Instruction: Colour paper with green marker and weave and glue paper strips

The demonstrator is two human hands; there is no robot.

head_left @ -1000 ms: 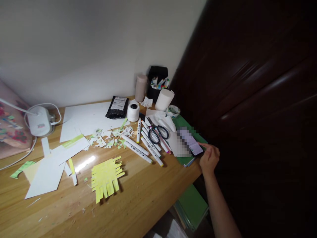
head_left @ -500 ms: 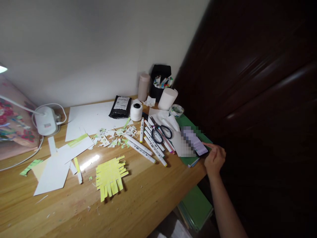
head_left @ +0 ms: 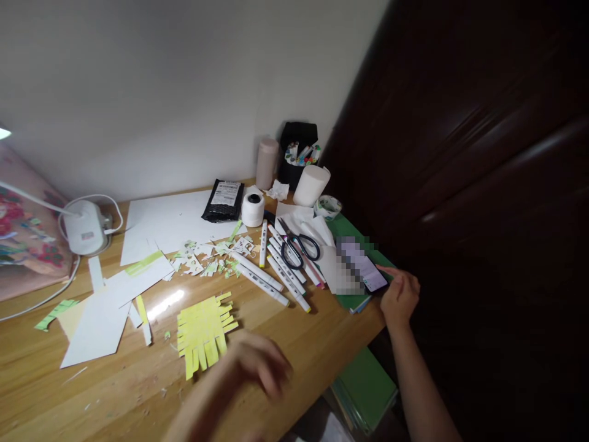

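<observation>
My right hand (head_left: 400, 296) is at the right end of the desk, its curled fingers closed on the lower right edge of a phone (head_left: 368, 270). The lit phone lies over a green folder (head_left: 347, 227), and part of it is blurred out. My left hand (head_left: 263, 361) hangs over the front of the desk, smeared by motion, with its fingers loosely bent and apart and nothing seen in them. Just left of it lies a yellow mat of woven paper strips (head_left: 202, 328). Black-handled scissors (head_left: 298, 248) rest on several white markers (head_left: 288, 279).
Green and white paper scraps (head_left: 207, 253) lie mid-desk, near white sheets (head_left: 99, 325). At the back are a black packet (head_left: 223, 199), a white bottle (head_left: 253, 210), a pink tumbler (head_left: 267, 162), a paper roll (head_left: 311, 185) and a black marker case (head_left: 299, 132). A charger (head_left: 85, 227) stands left.
My left hand has come into view from below, over the desk's front. My right hand stays at the phone's edge. The view has shifted very slightly.
</observation>
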